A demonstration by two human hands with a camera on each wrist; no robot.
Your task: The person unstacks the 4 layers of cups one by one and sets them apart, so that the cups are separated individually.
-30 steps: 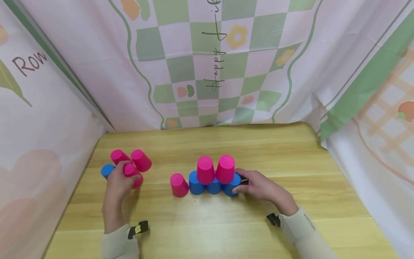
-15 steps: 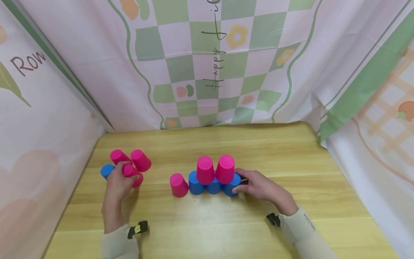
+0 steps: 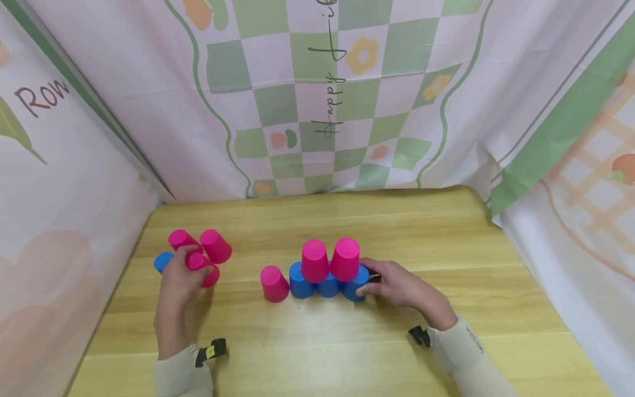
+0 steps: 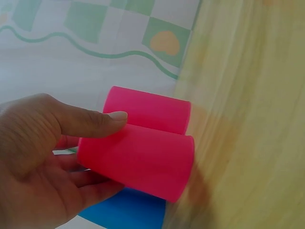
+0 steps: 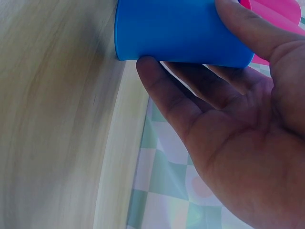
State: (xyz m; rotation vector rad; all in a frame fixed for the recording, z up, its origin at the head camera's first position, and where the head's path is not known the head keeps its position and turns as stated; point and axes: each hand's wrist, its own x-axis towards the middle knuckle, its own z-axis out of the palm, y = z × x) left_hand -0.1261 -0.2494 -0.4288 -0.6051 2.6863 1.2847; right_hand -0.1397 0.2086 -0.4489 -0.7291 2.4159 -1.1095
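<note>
On the left of the table, my left hand [image 3: 177,284] grips an upside-down pink cup [image 4: 138,160], thumb on one side and fingers on the other. Close around it stand two more pink cups [image 3: 215,246] and a blue cup [image 3: 162,261], which my hand partly hides. My right hand [image 3: 401,285] holds the rightmost blue cup [image 5: 176,31] of a row between thumb and fingers. Beside it in the row are a middle blue cup [image 3: 328,285] and a left blue cup [image 3: 300,282]. Two pink cups [image 3: 315,262] stand upside down on top of the row.
A single pink cup [image 3: 274,284] stands just left of the blue row. The wooden table [image 3: 317,353] ends at a patterned curtain [image 3: 322,160] behind, with more curtain at both sides. A black strap device sits at each wrist.
My left hand has shifted very slightly left, its fingers still on the pink cup. The right hand and the stacked cups have stayed where they were.
</note>
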